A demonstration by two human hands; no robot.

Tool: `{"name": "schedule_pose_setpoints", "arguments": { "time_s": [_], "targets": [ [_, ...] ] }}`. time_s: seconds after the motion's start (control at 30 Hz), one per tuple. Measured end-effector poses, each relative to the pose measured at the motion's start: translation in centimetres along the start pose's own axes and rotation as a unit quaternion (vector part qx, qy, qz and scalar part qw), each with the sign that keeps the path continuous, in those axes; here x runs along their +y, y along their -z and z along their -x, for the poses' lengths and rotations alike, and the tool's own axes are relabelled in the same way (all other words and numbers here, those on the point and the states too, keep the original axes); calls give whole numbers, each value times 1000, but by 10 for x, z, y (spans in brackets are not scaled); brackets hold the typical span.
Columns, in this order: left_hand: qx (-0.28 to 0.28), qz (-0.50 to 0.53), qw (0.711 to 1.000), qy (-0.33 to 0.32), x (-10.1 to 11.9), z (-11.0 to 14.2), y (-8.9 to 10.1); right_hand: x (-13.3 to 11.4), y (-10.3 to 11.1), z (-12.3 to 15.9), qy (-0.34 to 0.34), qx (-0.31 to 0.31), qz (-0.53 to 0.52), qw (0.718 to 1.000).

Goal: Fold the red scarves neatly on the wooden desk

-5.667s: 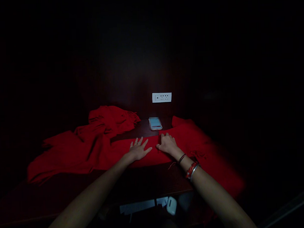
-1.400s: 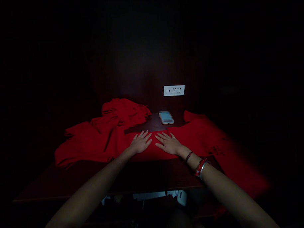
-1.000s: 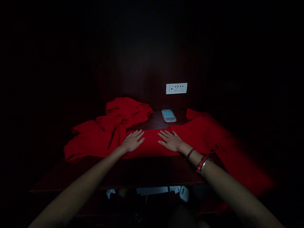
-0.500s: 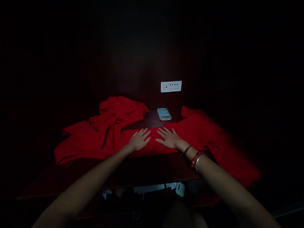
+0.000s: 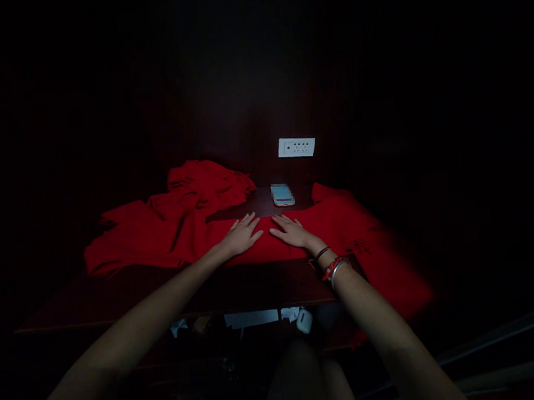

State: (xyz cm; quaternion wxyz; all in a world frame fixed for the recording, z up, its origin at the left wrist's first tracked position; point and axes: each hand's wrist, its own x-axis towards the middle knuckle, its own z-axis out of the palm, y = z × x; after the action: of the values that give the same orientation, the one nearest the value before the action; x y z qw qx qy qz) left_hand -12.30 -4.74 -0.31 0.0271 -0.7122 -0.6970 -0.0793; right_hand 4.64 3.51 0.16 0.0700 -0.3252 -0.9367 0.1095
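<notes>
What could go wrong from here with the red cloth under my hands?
Your left hand and right hand lie on the red cloth, so pushing sideways might crease it; it's rumpled toward the left. The phone lies just beyond the cloth and could get nudged if you reach forward.

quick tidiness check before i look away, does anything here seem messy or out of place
Yes: left of the hands, the red cloth lies bunched and creased, while the red strip under the left hand and right hand looks much flatter. No spill or damage shows, though much is too dark to judge.
</notes>
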Motion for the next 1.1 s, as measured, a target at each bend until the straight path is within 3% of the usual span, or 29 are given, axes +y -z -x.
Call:
{"name": "schedule_pose_setpoints", "arguments": {
  "time_s": [0.13,0.23,0.43,0.53,0.63,0.77,0.87,1.0,1.1],
  "targets": [
    [-38,-3,999,-9,8,-2,-10,5,1,1,-35,-11,23,999],
    [-57,-16,998,-17,-6,6,-13,5,-2,0,-51,-46,52,996],
    [-67,-21,997,32,-32,24,-1,4,-6,-2,-51,-36,51,997],
    [-75,-13,994,76,-23,19,2,6,-2,0,-35,-14,22,999],
    [-37,-10,997,72,-2,5,-1,9,6,2,-43,49,-18,998],
    [-34,18,999,26,21,-14,-11,18,21,5,-156,166,-13,974],
    [-41,24,999,24,25,-20,-17,34,36,15,-261,205,18,943],
    [-33,22,999,17,23,-18,-16,73,59,38,-410,194,53,890],
    [-30,17,999,19,23,-17,-15,102,71,55,-434,132,40,890]
  ]
}}
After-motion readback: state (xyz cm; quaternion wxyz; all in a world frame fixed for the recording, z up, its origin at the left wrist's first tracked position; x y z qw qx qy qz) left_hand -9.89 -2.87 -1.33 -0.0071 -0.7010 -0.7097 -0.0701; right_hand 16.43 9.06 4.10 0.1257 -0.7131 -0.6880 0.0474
